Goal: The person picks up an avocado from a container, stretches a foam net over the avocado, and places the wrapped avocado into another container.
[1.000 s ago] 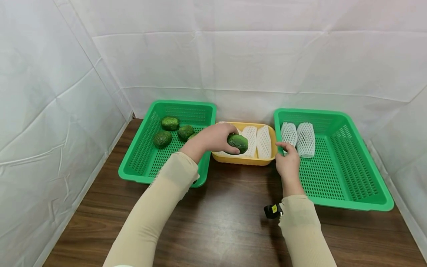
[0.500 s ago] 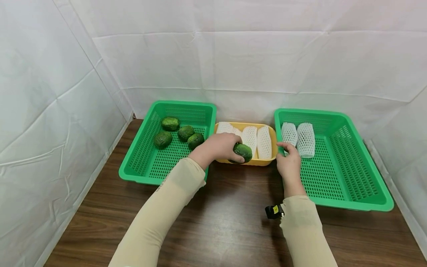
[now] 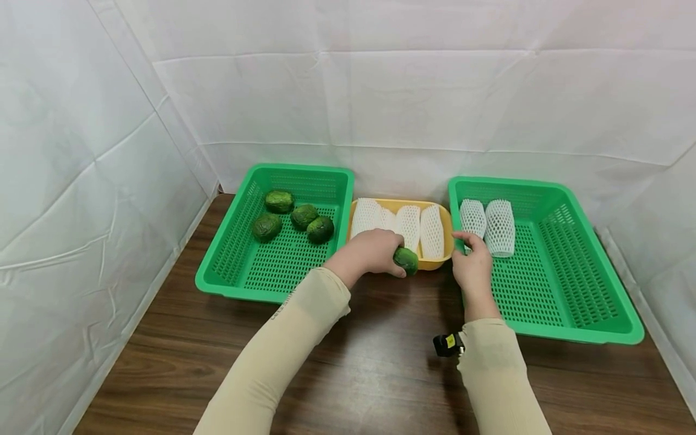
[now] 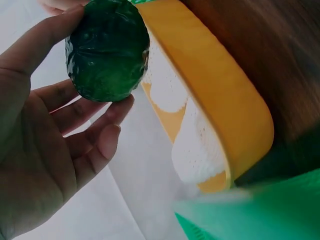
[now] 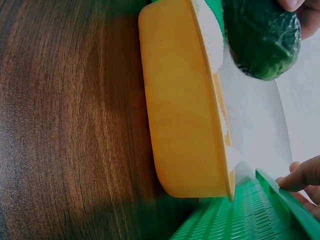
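Note:
My left hand (image 3: 375, 252) grips a dark green, wrinkled avocado (image 3: 406, 260) above the front edge of a yellow tub (image 3: 433, 264). In the left wrist view the avocado (image 4: 107, 55) sits between thumb and fingertips, clear of the tub. White foam net sleeves (image 3: 432, 232) lie side by side in the tub. At the left rim of the right green basket (image 3: 544, 329), my right hand (image 3: 474, 272) rests with fingers loosely bent. The right wrist view shows its fingertips (image 5: 295, 179) touching that rim, holding nothing loose.
Several avocados (image 3: 319, 229) lie in the left green basket (image 3: 228, 291). Two foam net sleeves (image 3: 499, 228) lie in the right basket; whether they contain anything is hidden. White sheets (image 3: 402, 109) stand behind and beside the brown wooden table (image 3: 375, 362).
My left hand has carried the avocado rightward and toward me, from over the tub's sleeves to its front edge. My right hand has stayed nearly still at the basket rim.

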`<state>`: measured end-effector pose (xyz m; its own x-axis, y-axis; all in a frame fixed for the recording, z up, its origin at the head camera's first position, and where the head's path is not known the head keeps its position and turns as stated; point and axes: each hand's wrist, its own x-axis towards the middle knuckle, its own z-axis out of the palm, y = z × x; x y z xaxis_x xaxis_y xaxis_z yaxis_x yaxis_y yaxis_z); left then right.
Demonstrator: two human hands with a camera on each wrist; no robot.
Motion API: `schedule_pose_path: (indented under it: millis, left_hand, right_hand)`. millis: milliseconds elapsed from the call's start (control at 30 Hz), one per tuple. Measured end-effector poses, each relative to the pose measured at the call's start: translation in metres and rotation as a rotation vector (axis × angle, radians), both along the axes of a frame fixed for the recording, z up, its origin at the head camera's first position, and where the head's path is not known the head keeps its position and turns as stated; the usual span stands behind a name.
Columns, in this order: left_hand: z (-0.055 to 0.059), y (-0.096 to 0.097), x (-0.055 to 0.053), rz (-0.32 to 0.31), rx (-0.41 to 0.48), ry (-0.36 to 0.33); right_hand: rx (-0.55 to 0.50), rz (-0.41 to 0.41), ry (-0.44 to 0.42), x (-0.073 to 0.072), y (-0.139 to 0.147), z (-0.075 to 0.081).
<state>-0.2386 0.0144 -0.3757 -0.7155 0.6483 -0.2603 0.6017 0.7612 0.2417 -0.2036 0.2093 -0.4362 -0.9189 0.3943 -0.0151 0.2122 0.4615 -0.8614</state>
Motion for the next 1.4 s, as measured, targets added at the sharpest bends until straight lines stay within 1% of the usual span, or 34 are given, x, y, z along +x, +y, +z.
schedule_pose_path:
  millis: [167, 433, 633, 800, 967, 1167, 1267, 1400]
  left_hand:
    - [-0.008, 0.006, 0.004, 0.005, -0.027, 0.022]
    - [-0.021, 0.011, 0.009, 0.023, -0.017, -0.014]
    - [-0.030, 0.013, 0.010, 0.012, -0.045, -0.006]
    - [-0.036, 0.014, 0.012, 0.019, -0.082, -0.017]
    - [-0.049, 0.018, 0.012, 0.007, -0.125, -0.032]
    - [-0.064, 0.024, 0.013, -0.013, -0.181, -0.007]
    - [-0.067, 0.026, 0.014, -0.009, -0.189, 0.002]
    - [-0.069, 0.026, 0.013, 0.006, -0.185, -0.002]
  right_hand:
    - [0.000, 0.002, -0.004, 0.000, -0.001, -0.001]
    - [-0.001, -0.005, -0.007, 0.000, 0.000, 0.000]
    - [0.006, -0.011, -0.003, -0.001, 0.000, -0.001]
    - [0.006, -0.013, -0.005, -0.002, 0.000, -0.002]
    - [0.001, -0.013, -0.002, -0.002, 0.001, -0.002]
    - [-0.008, -0.015, -0.007, -0.003, 0.002, -0.002]
    - [-0.008, -0.019, -0.006, -0.003, 0.001, -0.002]
    - [-0.018, -0.023, -0.005, -0.002, 0.000, -0.002]
